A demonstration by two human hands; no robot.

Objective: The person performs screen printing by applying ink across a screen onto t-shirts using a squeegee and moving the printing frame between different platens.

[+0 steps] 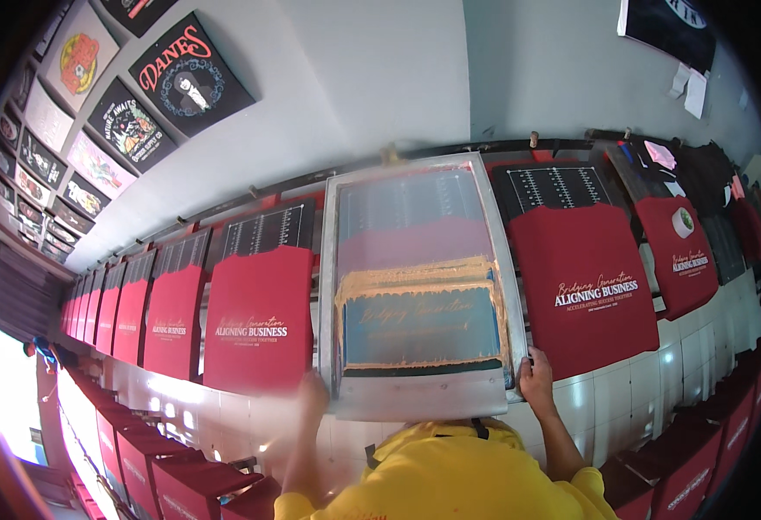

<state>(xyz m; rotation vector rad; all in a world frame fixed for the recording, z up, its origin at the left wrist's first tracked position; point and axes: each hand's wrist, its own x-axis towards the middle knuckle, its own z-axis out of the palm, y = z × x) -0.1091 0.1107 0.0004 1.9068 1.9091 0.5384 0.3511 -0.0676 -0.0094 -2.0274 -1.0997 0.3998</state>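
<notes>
from the head view, a metal-framed printing screen [419, 286] lies flat over one red shirt in a long row, its mesh streaked with a band of gold ink across the middle so the stencil sits where the print should land, matching the lettered chest of the finished red shirt [259, 316] to the left and the printed red shirt [584, 286] to the right; the right hand [536, 381] is curled around the frame's lower right corner, fingers wrapped on the rim, which steadies that corner on the pallet; the left hand [313, 394] is at the lower left corner but motion-blurred, so i cannot tell whether it clasps the frame or only touches it; both forearms rise from a yellow sleeve [450, 477] at the lower edge; the shirts are pulled over separate boards along a long white surface [632, 399], spaced side by side so the screen can sit on each in turn; a roll of tape [683, 222] rests on a shirt farther right, and printed black shirts [191, 74] hang on the wall above as samples
</notes>
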